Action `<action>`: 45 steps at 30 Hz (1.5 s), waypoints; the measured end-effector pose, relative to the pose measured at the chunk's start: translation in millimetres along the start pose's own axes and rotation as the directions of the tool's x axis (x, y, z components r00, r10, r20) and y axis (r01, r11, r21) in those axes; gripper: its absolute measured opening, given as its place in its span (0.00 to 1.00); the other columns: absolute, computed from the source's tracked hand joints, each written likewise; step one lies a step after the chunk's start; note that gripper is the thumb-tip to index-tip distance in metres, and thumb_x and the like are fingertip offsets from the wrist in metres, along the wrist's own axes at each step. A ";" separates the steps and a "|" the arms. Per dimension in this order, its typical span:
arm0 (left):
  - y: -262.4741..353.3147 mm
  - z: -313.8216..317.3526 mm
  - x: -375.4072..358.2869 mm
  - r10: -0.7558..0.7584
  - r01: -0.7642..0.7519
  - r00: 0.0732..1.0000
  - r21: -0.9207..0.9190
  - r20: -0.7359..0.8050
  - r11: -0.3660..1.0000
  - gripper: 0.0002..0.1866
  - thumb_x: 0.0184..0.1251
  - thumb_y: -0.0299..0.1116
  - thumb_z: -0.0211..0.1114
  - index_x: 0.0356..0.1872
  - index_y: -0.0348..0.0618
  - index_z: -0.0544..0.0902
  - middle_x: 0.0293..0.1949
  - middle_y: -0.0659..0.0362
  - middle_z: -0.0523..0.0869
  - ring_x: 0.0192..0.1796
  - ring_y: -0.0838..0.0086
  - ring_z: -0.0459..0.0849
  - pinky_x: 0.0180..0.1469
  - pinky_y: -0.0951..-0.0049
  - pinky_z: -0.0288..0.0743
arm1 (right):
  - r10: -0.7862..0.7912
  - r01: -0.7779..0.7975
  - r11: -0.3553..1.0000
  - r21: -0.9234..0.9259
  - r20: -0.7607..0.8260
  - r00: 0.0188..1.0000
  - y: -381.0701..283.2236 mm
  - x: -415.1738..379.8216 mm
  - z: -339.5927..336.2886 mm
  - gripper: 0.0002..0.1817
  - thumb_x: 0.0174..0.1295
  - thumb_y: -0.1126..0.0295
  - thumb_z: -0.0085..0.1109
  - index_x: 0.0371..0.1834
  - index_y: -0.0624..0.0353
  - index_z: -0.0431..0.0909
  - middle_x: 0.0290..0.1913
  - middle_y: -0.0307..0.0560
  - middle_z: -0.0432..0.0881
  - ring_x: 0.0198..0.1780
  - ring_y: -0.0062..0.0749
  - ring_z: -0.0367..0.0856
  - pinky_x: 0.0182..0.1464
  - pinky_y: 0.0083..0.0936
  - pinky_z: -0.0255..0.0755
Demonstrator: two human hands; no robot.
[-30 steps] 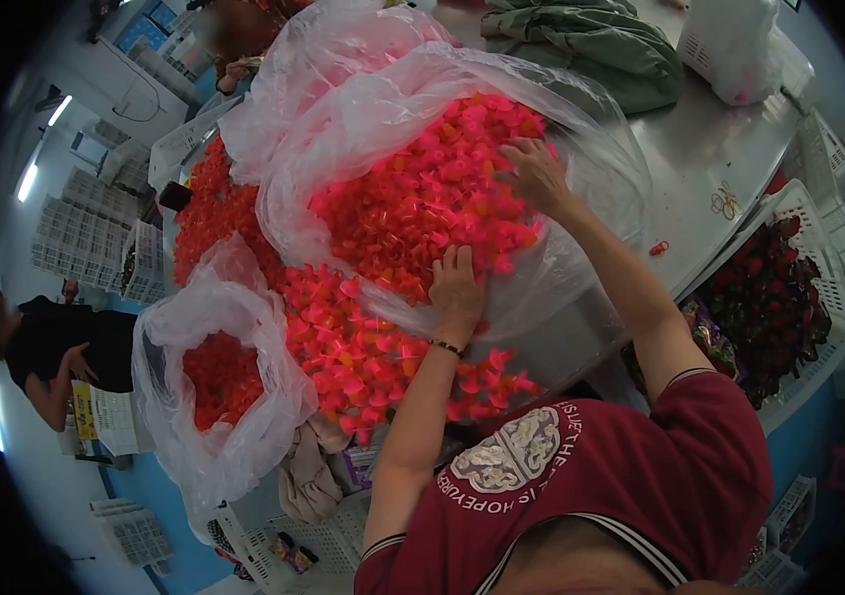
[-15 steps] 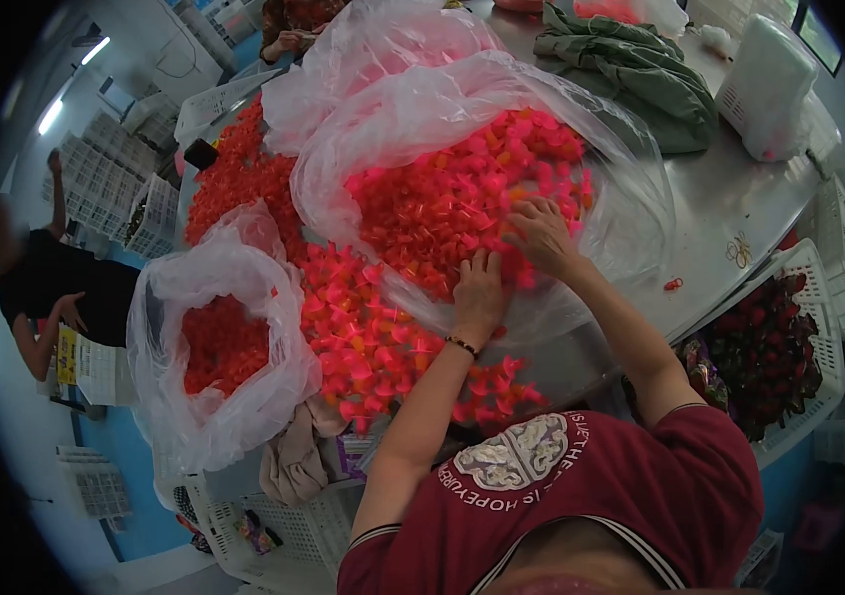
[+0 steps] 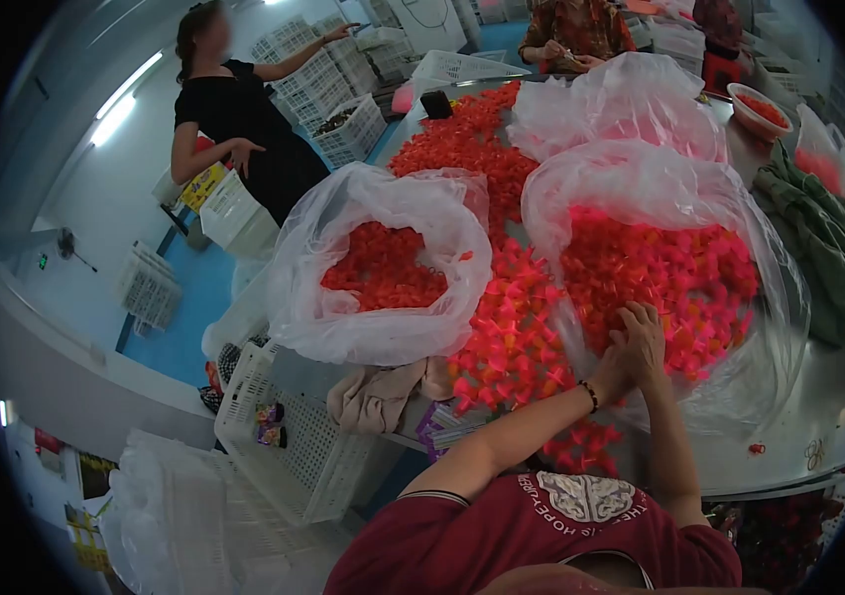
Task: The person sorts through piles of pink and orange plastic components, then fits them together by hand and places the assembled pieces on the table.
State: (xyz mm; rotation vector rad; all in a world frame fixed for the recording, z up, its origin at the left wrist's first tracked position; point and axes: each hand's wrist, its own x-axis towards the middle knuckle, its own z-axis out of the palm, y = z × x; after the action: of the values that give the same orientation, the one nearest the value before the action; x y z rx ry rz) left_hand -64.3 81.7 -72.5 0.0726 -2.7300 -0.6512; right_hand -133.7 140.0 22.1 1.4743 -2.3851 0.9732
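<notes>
My left hand (image 3: 613, 375), with a beaded bracelet at the wrist, is against my right hand (image 3: 644, 342) at the near edge of a large clear plastic bag (image 3: 581, 171). The fingers of my right hand are bent and close together; whether anything is in them is hidden. My left fingers are mostly covered. Inside the bag lie many small red and pink plastic pieces (image 3: 680, 273), some with orange parts. More loose pink-red pieces (image 3: 512, 332) spread over the table to the left of my hands.
A second plastic bag (image 3: 299, 302) holds red pieces. Beige cloth (image 3: 373, 399) and a white crate (image 3: 313, 466) are at the near left; green fabric (image 3: 819, 258) lies at right. A person in black (image 3: 259, 129) stands across the room. Another person's hands (image 3: 566, 58) are at the far end.
My view has swung left, so the bags appear farther right. My hands, apart before over the pieces, have come together at the bag's near side.
</notes>
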 end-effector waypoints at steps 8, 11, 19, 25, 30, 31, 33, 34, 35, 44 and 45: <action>-5.1 15.6 -8.2 0.085 -0.073 0.994 0.154 -0.071 0.985 0.28 0.68 0.44 0.55 0.66 0.43 0.67 0.60 0.50 0.75 0.63 0.58 0.70 0.58 0.56 0.64 | -0.021 0.022 1.000 0.017 -0.052 0.998 4.1 -7.4 0.7 0.18 0.46 0.70 0.67 0.43 0.62 0.81 0.52 0.47 0.79 0.57 0.46 0.71 0.58 0.39 0.66; 3.5 -0.3 -2.9 -0.036 0.026 0.991 0.077 0.128 0.997 0.29 0.68 0.44 0.55 0.68 0.43 0.65 0.62 0.49 0.73 0.66 0.59 0.68 0.61 0.56 0.62 | -0.011 0.013 0.999 0.033 -0.066 0.998 2.8 -8.0 0.6 0.17 0.46 0.71 0.67 0.42 0.62 0.82 0.51 0.48 0.79 0.57 0.46 0.71 0.58 0.39 0.67; 1.8 2.1 -4.6 -0.043 0.034 0.988 0.064 0.147 0.997 0.31 0.69 0.43 0.54 0.71 0.43 0.61 0.66 0.47 0.68 0.69 0.56 0.64 0.67 0.55 0.57 | -0.005 0.008 0.999 0.037 -0.087 0.996 3.1 -11.2 1.5 0.17 0.46 0.72 0.66 0.41 0.63 0.83 0.51 0.48 0.79 0.58 0.46 0.71 0.58 0.38 0.68; 7.1 -6.7 -1.8 0.000 -0.015 0.992 0.119 0.124 0.993 0.30 0.70 0.42 0.53 0.71 0.45 0.61 0.68 0.48 0.67 0.70 0.56 0.63 0.68 0.53 0.55 | -0.014 0.017 0.999 0.033 -0.092 0.996 2.6 -11.2 0.3 0.15 0.47 0.72 0.65 0.41 0.63 0.83 0.51 0.48 0.80 0.57 0.46 0.72 0.58 0.38 0.67; 9.3 -8.3 -1.7 -0.068 0.052 0.976 0.082 0.208 0.995 0.30 0.70 0.42 0.53 0.71 0.46 0.62 0.67 0.49 0.67 0.70 0.56 0.63 0.68 0.53 0.55 | -0.017 0.022 0.999 0.047 -0.105 0.994 3.4 -11.1 1.7 0.14 0.47 0.72 0.65 0.39 0.62 0.83 0.50 0.48 0.80 0.57 0.46 0.72 0.58 0.39 0.67; 6.3 -4.6 -3.3 -0.046 0.033 0.985 0.082 0.165 0.996 0.30 0.70 0.43 0.53 0.71 0.45 0.62 0.67 0.49 0.67 0.70 0.57 0.63 0.68 0.53 0.55 | -0.014 0.019 0.998 0.053 -0.104 0.995 2.9 -11.1 1.2 0.14 0.47 0.72 0.65 0.39 0.62 0.83 0.50 0.48 0.80 0.57 0.46 0.72 0.58 0.39 0.67; 4.6 -1.5 -3.8 -0.024 0.014 0.992 0.081 0.120 0.997 0.30 0.70 0.43 0.53 0.71 0.45 0.62 0.67 0.49 0.68 0.70 0.57 0.63 0.68 0.53 0.56 | -0.015 0.020 0.999 0.049 -0.103 0.995 0.6 -11.1 -0.9 0.14 0.47 0.72 0.65 0.39 0.62 0.83 0.50 0.48 0.80 0.57 0.46 0.72 0.57 0.39 0.67; 4.9 -2.4 -3.0 -0.033 0.024 0.990 0.068 0.137 0.997 0.31 0.70 0.44 0.53 0.71 0.45 0.62 0.67 0.49 0.68 0.70 0.57 0.63 0.68 0.53 0.55 | -0.016 0.021 0.999 0.047 -0.104 0.994 0.2 -11.0 -1.4 0.14 0.47 0.72 0.65 0.39 0.62 0.83 0.50 0.47 0.80 0.57 0.46 0.72 0.57 0.39 0.67; 5.3 -3.3 -2.6 -0.043 0.035 0.987 0.055 0.155 0.998 0.31 0.70 0.44 0.53 0.71 0.45 0.61 0.67 0.49 0.68 0.70 0.58 0.62 0.68 0.53 0.55 | -0.016 0.021 0.999 0.047 -0.103 0.995 0.6 -10.9 -1.1 0.14 0.47 0.72 0.65 0.39 0.62 0.83 0.50 0.47 0.80 0.57 0.46 0.72 0.57 0.39 0.67; 5.1 -0.5 -6.0 -0.036 0.019 0.989 0.117 0.146 0.993 0.30 0.69 0.44 0.54 0.70 0.44 0.63 0.65 0.49 0.69 0.69 0.57 0.63 0.67 0.54 0.56 | -0.014 0.020 0.999 0.045 -0.124 0.992 3.4 -11.8 2.3 0.13 0.47 0.71 0.65 0.38 0.61 0.83 0.49 0.47 0.80 0.57 0.46 0.72 0.57 0.39 0.68; 6.5 -3.8 -6.7 -0.020 0.004 0.988 0.104 0.154 0.995 0.30 0.69 0.44 0.54 0.70 0.44 0.63 0.65 0.49 0.69 0.69 0.57 0.63 0.67 0.54 0.56 | -0.018 0.025 0.998 0.055 -0.127 0.992 2.4 -12.1 2.7 0.13 0.47 0.71 0.65 0.38 0.61 0.83 0.49 0.47 0.80 0.57 0.46 0.72 0.57 0.39 0.68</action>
State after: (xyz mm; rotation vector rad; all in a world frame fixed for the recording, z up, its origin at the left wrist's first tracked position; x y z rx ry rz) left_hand -56.6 86.7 -68.5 0.0658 -2.9147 -0.5396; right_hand -129.2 148.0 13.4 1.4097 -2.2661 1.1029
